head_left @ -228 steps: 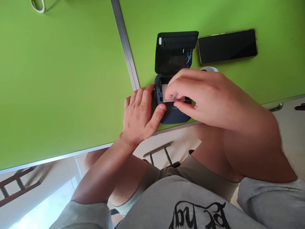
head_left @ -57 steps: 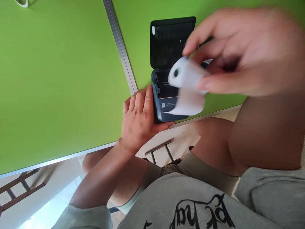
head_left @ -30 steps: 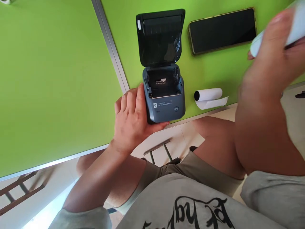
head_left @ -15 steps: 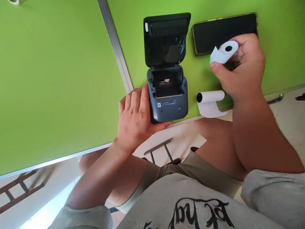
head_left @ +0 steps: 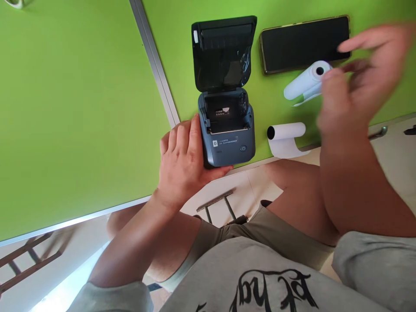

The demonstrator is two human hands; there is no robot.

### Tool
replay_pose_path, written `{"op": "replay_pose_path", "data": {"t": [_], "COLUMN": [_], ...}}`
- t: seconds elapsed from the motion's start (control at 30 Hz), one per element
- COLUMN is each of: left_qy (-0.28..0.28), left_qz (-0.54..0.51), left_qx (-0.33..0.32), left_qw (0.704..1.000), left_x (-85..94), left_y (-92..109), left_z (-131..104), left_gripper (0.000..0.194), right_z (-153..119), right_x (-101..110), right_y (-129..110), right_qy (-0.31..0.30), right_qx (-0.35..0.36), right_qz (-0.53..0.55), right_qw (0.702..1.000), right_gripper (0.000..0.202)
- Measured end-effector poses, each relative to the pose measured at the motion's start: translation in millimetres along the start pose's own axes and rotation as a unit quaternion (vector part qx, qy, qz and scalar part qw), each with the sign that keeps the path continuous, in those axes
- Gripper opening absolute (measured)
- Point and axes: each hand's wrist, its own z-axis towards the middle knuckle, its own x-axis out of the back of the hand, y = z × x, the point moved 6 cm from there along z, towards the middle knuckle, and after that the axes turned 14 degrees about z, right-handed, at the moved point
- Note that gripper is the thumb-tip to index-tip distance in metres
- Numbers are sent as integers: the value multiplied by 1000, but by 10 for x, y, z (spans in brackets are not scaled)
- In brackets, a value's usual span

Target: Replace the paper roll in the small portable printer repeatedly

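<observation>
A dark blue-grey portable printer (head_left: pixel 229 143) lies on the green table with its black lid (head_left: pixel 224 56) swung up, its paper bay showing. My left hand (head_left: pixel 182 160) grips its left side, fingers along the edge and thumb across the front. My right hand (head_left: pixel 367 82) is smeared by motion, fingers apart. Its thumb overlaps the end of a white paper roll (head_left: pixel 303 82) with a dark core hole; whether they touch is unclear. Nearer the table edge lies a second, partly unrolled roll of white paper (head_left: pixel 289 131) with its loose sheet (head_left: pixel 286 148) hanging toward me.
A phone (head_left: pixel 302 45) with a dark screen lies behind the paper rolls. A metal strip (head_left: pixel 156 65) crosses the green table (head_left: pixel 81 108) left of the printer. The table's front edge runs just below the printer, above my legs. A white round object (head_left: pixel 14 3) shows at the top left.
The right hand has moved right and its fingers have spread from around the paper roll. That roll has turned, its body now pointing left and toward me. The left hand stays on the printer.
</observation>
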Motion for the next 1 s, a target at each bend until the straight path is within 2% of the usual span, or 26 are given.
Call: {"op": "replay_pose_path", "data": {"t": [0.03, 0.1, 0.13, 0.17, 0.2, 0.23, 0.27, 0.33, 0.47, 0.67, 0.73, 0.87, 1.0], "left_qy": [1, 4, 4, 4, 2, -1, -4, -9, -9, -6, -8, -16, -12], "left_qz": [0, 2, 3, 2, 1, -2, -5, -10, -7, 5, 5, -4, -2], "left_qx": [2, 5, 5, 5, 5, 5, 6, 7, 2, -8, -6, 2, 0], "left_qw": [1000, 1000, 1000, 1000, 1000, 1000, 1000, 1000, 1000, 1000, 1000, 1000, 1000], "left_x": [-1, 1, 2, 4, 4, 5, 6, 11, 31, 26, 17, 15, 26], "left_y": [-1, -1, 0, 1, 2, 2, 2, 2, 7, 8, 3, -3, 8], "left_z": [-1, -1, 0, 1, 3, 4, 6, 10, 15, 17, 16, 12, 8], "left_gripper": [129, 128, 128, 128, 128, 128, 127, 124, 121, 128, 130, 129, 128], "right_z": [-14, -59, -76, -112, -170, -241, -309, -388, -405, -469, -448, -341, -263], "right_x": [84, 182, 121, 15, -73, -155, -214, -261, -238, -289, -289, -272, -327], "right_y": [-116, -385, -482, -527, -579, -639, -665, -685, -653, -643, -683, -809, -787], "right_qy": [31, 48, -22, -124, -208, -284, -343, -391, -390, -464, -455, -402, -361], "right_qx": [35, 94, 80, 34, 8, 12, 6, 6, -9, -20, -13, 1, 10], "right_qz": [-4, 5, -22, -56, -88, -125, -153, -191, -203, -177, -155, -54, -6], "right_qw": [999, 994, 996, 990, 974, 950, 927, 900, 898, 868, 877, 914, 932], "right_gripper": [32, 31, 29, 25, 25, 26, 28, 29, 29, 28, 28, 26, 18]}}
